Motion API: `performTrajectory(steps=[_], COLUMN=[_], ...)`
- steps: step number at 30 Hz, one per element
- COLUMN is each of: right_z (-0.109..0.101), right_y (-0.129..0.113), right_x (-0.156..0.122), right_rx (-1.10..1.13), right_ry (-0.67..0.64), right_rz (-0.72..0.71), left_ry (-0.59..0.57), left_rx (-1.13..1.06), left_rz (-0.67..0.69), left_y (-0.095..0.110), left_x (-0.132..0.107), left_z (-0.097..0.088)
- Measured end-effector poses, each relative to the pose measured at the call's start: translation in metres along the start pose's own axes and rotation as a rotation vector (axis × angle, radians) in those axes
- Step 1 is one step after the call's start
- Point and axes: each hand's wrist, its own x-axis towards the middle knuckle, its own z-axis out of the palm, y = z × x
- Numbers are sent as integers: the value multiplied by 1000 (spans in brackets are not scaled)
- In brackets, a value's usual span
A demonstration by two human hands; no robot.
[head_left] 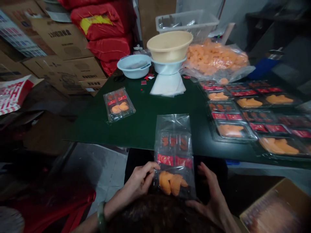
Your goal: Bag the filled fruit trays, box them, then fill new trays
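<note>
A clear plastic bag (173,124) with a compartment tray inside leans over the table's front edge. Its tray holds orange fortune-cookie-shaped pieces (171,183), two red packets (165,160) and small reddish-brown pieces (173,141). My left hand (142,178) pinches the bag's left edge between thumb and fingers. Beside the lower right edge is my right hand (211,191), thumb and fingers spread apart; whether its thumb touches the bag is unclear. One similar packed tray (119,105) lies on the table at left. A dark, blurred shape covers the bottom middle of the view.
On the green table (136,129), several packed trays (230,129) stand at right. Behind are a blue basin (134,66), a cream basin (170,45), clear bags (167,84) and a big bag of orange pieces (216,60). An open carton (272,207) sits at lower right.
</note>
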Motion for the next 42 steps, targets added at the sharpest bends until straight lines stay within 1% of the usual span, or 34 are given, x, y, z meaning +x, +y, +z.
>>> performTrajectory(steps=[2, 3, 4, 6, 8, 10, 11, 13, 16, 18, 19, 21, 23, 25, 27, 30, 32, 33, 34, 35, 37, 38, 39, 40, 42], right_z=[-5, -7, -6, -3, 4, 12, 16, 23, 29, 29, 27, 24, 23, 26, 34, 45, 50, 50, 51, 50, 50, 49, 49, 49, 49], right_y=[-3, -8, -13, -24, -34, -41, -44, -48, -51, -51, -50, -48, -46, -46, -46, -46, -43, -41, -39, -36, -33, -34, -35, -37, -45], right_x=[19, 30, 42, 64, 81, 92, 96, 102, 111, 118, 121, 128, 135, 142, 151, 166, 174, 177, 179, 180, 179, 177, 175, 172, 166], right_rx=[-351, -453, -513, -562, -607, -672, -707, -784, -877, -843, -796, -692, -624, -604, -607, -622, -617, -614, -608, -602, -589, -585, -582, -582, -580], right_ry=[13, 6, -9, -44, -68, -66, -64, -57, -19, -15, -29, -65, -72, -28, 38, 112, 132, 141, 148, 153, 175, 187, 201, 213, 227], right_rz=[-274, -380, -461, -547, -556, -524, -505, -474, -442, -437, -438, -431, -408, -382, -362, -332, -365, -398, -438, -482, -572, -622, -669, -715, -792], left_ry=[49, 69, 81, 84, 66, 30, 11, -13, -47, -70, -77, -69, -40, 0, 36, 70, 116, 170, 259, 372, 584, 630, 606, 507, 244], left_rx=[-26, -40, -57, -113, -177, -166, -106, 116, 521, 710, 770, 831, 851, 859, 852, 778, 619, 494, 353, 217, 6, -81, -171, -275, -513], left_rz=[-35, -42, -49, -54, -64, -56, -37, 26, 110, 135, 140, 141, 132, 123, 129, 173, 151, 101, 25, -65, -250, -331, -400, -458, -512], left_y=[2, 3, 3, 0, -6, -12, -13, -11, 0, 6, 7, 7, 4, 2, 3, 6, 3, 0, -4, -8, -15, -16, -16, -14, -7], left_x=[13, 22, 33, 56, 79, 97, 104, 111, 111, 106, 103, 98, 93, 90, 85, 71, 60, 56, 54, 54, 65, 74, 84, 95, 113], left_z=[-1, -2, -4, -10, -18, -27, -32, -39, -44, -44, -44, -43, -43, -40, -33, -17, -10, -10, -11, -15, -28, -34, -41, -46, -51])
